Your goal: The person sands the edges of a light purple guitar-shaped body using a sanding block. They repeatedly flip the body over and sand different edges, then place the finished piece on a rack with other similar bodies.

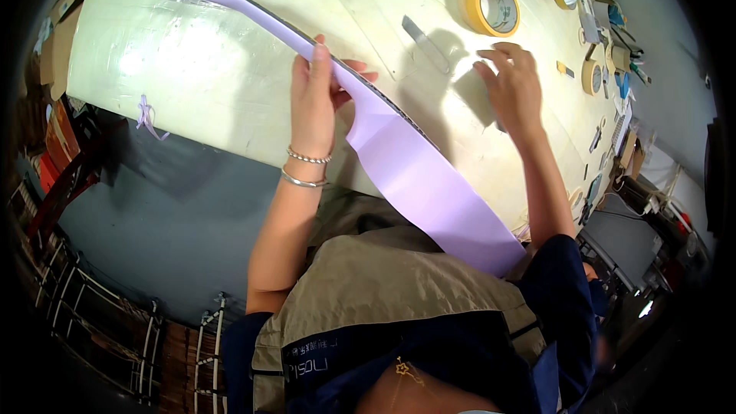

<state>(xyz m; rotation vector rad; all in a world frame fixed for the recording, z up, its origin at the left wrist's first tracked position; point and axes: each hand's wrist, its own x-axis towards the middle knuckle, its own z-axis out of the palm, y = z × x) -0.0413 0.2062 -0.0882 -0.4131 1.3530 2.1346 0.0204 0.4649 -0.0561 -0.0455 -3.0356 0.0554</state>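
Observation:
A lilac guitar-shaped instrument, small like a ukulele (pixel 437 176), lies slantwise on its edge in front of me, its side facing me. Its headstock points to the far left and its body rests near my apron at the lower right. My left hand (pixel 313 88) wraps round the neck, with the thumb on the near side and fingertips showing beyond it. Over the table to the right, my right hand (pixel 514 88) hovers with bent fingers apart and nothing visible in them. A flat knife-like tool (pixel 426 44) lies left of it, and a yellow tape roll (pixel 491 8) stands just beyond.
The pale table (pixel 230 77) curves round me. Another tape roll (pixel 591 77), a small yellow piece (pixel 565 69) and several tools lie along its right side. Lilac strips (pixel 146 116) hang at the near left edge. White racks (pixel 100 291) stand at the lower left.

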